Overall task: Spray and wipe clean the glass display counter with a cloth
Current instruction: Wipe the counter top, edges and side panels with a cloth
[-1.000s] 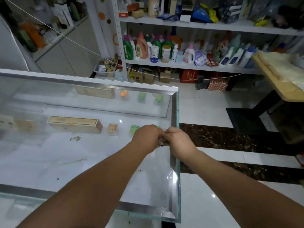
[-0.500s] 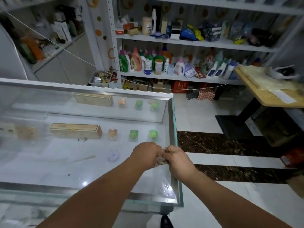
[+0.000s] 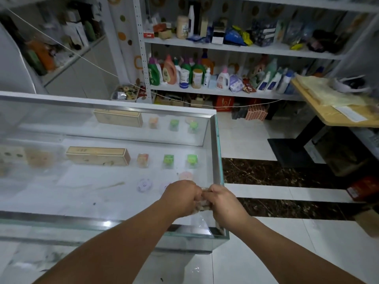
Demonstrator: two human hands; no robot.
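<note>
The glass display counter [image 3: 216,152] fills the left half of the view, with a metal rim along its right edge. Over its near right corner my left hand [image 3: 181,197] and my right hand [image 3: 222,201] are pressed together. Both are closed on a small bunched brownish cloth [image 3: 203,204], of which only a bit shows between the fingers. Water drops sit on the glass just below the hands. No spray bottle is in view.
Inside the counter lie a long tan box [image 3: 98,156] and small orange and green packets [image 3: 169,159]. Shelves of detergent bottles [image 3: 170,71] line the back wall. A wooden table [image 3: 328,111] stands at the right over a tiled floor.
Both hands, still joined on the cloth, have drawn back toward the counter's near right corner. The view has tilted up, showing more of the shelves.
</note>
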